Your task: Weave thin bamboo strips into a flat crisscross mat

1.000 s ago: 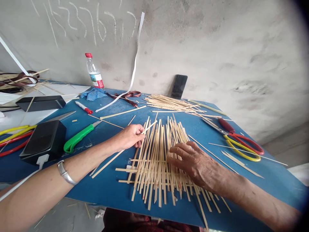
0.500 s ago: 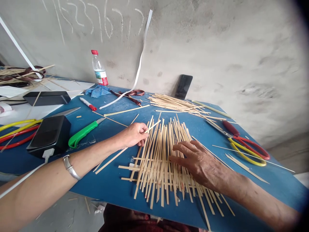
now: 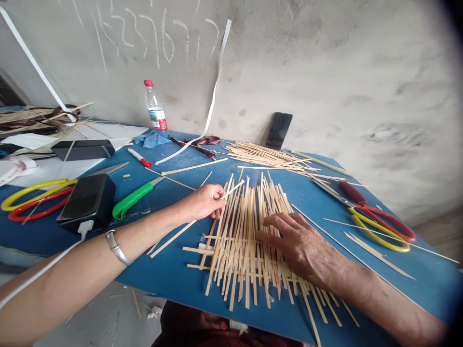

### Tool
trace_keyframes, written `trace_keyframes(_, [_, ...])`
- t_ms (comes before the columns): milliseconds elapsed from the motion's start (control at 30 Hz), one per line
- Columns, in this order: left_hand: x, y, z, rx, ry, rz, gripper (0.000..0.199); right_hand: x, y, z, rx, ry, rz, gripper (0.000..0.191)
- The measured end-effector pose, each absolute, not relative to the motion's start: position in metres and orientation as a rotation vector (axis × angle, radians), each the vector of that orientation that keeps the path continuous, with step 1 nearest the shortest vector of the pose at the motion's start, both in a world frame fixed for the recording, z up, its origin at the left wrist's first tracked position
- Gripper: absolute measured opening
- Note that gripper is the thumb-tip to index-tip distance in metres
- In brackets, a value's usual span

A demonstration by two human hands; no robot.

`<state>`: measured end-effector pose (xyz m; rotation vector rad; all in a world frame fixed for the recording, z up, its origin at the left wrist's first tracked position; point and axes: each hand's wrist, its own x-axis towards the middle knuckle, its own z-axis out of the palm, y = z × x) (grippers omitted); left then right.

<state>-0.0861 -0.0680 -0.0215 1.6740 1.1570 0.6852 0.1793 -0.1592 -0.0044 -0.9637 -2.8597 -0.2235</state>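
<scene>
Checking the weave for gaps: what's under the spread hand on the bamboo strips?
The spread hand rests on crossed bamboo strips, which show between and beyond its fingers. The palm covers what lies directly beneath it, so the crossings there cannot be seen.

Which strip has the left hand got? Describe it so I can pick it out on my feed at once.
On the blue board, find the bamboo strip mat at the centre. At its upper left edge, the left hand pinches one strip, slanting up and right from the hand while its neighbours run nearly upright.
</scene>
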Motion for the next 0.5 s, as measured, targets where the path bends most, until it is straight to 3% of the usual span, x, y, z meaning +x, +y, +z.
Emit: trace_keyframes(500, [-0.081,-0.069,-0.023,1.693,1.263,0.662,0.009,0.214,-0.135,-0.001,-1.039,-2.481,-0.37,0.034])
